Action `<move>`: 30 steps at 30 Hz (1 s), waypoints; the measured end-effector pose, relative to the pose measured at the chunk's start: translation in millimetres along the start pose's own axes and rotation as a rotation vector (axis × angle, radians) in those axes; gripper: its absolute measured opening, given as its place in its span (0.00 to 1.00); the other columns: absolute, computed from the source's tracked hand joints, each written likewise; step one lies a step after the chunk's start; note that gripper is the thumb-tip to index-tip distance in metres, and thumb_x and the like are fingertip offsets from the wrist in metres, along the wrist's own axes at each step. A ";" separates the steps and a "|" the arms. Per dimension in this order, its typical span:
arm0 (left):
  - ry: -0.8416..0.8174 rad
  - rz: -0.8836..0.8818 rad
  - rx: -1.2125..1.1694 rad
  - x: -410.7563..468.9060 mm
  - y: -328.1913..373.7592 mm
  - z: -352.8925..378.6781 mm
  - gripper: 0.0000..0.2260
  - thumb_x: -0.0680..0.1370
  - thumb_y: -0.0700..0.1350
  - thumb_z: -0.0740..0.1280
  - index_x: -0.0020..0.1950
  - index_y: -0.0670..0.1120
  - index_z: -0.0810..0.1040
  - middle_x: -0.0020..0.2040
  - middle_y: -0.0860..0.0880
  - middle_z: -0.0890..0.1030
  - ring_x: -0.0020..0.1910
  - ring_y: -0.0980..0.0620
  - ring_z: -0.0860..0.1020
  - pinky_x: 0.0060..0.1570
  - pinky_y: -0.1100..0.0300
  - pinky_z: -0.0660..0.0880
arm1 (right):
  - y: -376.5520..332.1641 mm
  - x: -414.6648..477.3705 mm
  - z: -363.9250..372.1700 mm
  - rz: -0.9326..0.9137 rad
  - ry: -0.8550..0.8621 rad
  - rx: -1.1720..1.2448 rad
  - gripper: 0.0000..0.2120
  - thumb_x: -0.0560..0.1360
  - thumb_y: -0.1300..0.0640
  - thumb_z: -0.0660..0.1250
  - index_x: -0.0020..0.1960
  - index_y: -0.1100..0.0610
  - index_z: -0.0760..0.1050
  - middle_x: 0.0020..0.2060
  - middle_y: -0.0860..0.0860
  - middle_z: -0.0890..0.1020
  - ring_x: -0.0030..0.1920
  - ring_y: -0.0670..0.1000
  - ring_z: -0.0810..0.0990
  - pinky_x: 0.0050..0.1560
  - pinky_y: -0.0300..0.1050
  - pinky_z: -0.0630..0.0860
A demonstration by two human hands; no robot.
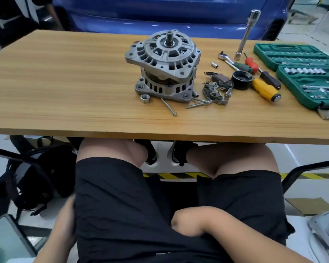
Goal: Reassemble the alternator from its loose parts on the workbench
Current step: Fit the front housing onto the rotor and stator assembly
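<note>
Closest to me, the right hand (180,222) lies on the black shorts (122,196) in the lap, fingers curled under into a fist, with nothing in it that I can see. The left hand (67,211) lies against the outer side of the left thigh. It is blurred, so I cannot tell how its fingers lie. Neither hand is up at the bench (65,82).

The bench is a pale wood-grain board running across my view. Behind it is a blue car (160,12), and below it a light floor with a yellow-and-black stripe (179,175). A black bag (36,177) sits on the floor to the left.

The alternator (162,65) stands a little right of the bench's middle, nearer the far edge. Its long axis is upright, and the shaft (168,37) points up out of the top housing. A dark band of windings shows between the upper and lower housings.

Just in front of its base lie a nut (145,98) and a long bolt (168,107), with more bolts (196,105) to the right. Beside those are the rectifier plate (214,91), a brush holder (219,78) and the black pulley (241,79). Further right are a ratchet (226,58), a yellow-handled screwdriver (265,90), a tall socket bar (245,35) standing on end and an open green socket case (302,73).
</note>
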State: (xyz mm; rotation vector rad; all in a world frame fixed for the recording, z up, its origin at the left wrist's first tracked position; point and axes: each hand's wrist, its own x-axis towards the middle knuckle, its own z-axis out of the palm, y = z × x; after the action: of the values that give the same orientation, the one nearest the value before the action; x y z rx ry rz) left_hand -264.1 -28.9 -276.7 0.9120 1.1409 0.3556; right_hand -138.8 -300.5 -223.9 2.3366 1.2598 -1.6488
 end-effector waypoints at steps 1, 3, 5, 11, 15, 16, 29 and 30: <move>0.052 0.078 0.002 5.4 7.2 -2.2 0.09 0.80 0.47 0.60 0.48 0.45 0.78 0.39 0.48 0.80 0.38 0.50 0.76 0.37 0.57 0.74 | -0.8 -7.4 1.3 -0.036 0.066 0.037 0.13 0.80 0.52 0.54 0.43 0.57 0.72 0.47 0.56 0.78 0.43 0.54 0.73 0.44 0.45 0.68; 0.197 0.356 0.095 6.7 30.4 -4.4 0.10 0.78 0.50 0.61 0.55 0.49 0.78 0.43 0.49 0.78 0.41 0.50 0.76 0.38 0.56 0.75 | -10.9 -27.1 3.2 -0.152 0.241 -0.004 0.13 0.78 0.47 0.55 0.43 0.55 0.71 0.43 0.50 0.77 0.46 0.54 0.74 0.45 0.48 0.69; 0.294 0.668 0.332 2.1 52.8 -0.4 0.10 0.74 0.54 0.63 0.53 0.55 0.78 0.46 0.52 0.79 0.45 0.53 0.77 0.45 0.49 0.76 | -25.1 -39.0 13.3 -0.253 0.355 -0.170 0.11 0.78 0.48 0.58 0.48 0.53 0.74 0.46 0.49 0.79 0.48 0.53 0.78 0.47 0.48 0.72; 0.060 1.171 0.885 -44.6 41.9 50.6 0.16 0.73 0.52 0.62 0.51 0.43 0.80 0.51 0.49 0.76 0.55 0.47 0.72 0.60 0.66 0.62 | -47.4 -51.6 29.0 -0.394 0.585 -0.306 0.14 0.78 0.53 0.54 0.50 0.42 0.78 0.49 0.39 0.79 0.46 0.42 0.78 0.45 0.37 0.71; 0.032 1.385 1.002 -68.0 18.3 54.8 0.15 0.73 0.48 0.64 0.47 0.37 0.82 0.48 0.40 0.79 0.50 0.39 0.75 0.61 0.62 0.60 | -30.5 -45.7 22.0 -0.375 0.577 0.086 0.12 0.78 0.52 0.60 0.58 0.48 0.78 0.55 0.45 0.78 0.55 0.44 0.76 0.55 0.42 0.72; -0.001 1.407 1.014 -73.3 11.0 53.1 0.15 0.73 0.48 0.64 0.46 0.38 0.82 0.47 0.41 0.79 0.48 0.38 0.76 0.61 0.64 0.59 | -23.2 -43.7 24.8 -0.324 0.581 0.168 0.12 0.78 0.51 0.61 0.59 0.47 0.78 0.55 0.43 0.79 0.53 0.41 0.76 0.56 0.38 0.72; -0.164 1.419 0.875 -96.5 29.2 76.0 0.14 0.73 0.49 0.63 0.46 0.41 0.82 0.47 0.50 0.77 0.50 0.49 0.70 0.55 0.55 0.66 | -47.7 -39.5 -1.0 -0.099 0.160 -0.154 0.12 0.76 0.59 0.62 0.56 0.53 0.78 0.55 0.55 0.79 0.53 0.59 0.78 0.54 0.52 0.77; -0.169 1.413 0.855 -100.3 33.4 79.9 0.13 0.73 0.49 0.63 0.46 0.41 0.82 0.47 0.50 0.77 0.51 0.50 0.70 0.56 0.57 0.66 | -48.9 -41.6 -4.7 -0.124 0.152 -0.144 0.11 0.75 0.59 0.62 0.56 0.54 0.79 0.53 0.55 0.80 0.51 0.58 0.79 0.53 0.51 0.77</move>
State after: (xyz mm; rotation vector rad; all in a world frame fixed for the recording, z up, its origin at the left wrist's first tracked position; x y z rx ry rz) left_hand -227.7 -110.5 -178.8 2.4074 0.2583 0.9139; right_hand -169.9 -290.1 -168.5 2.3787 1.5247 -1.3791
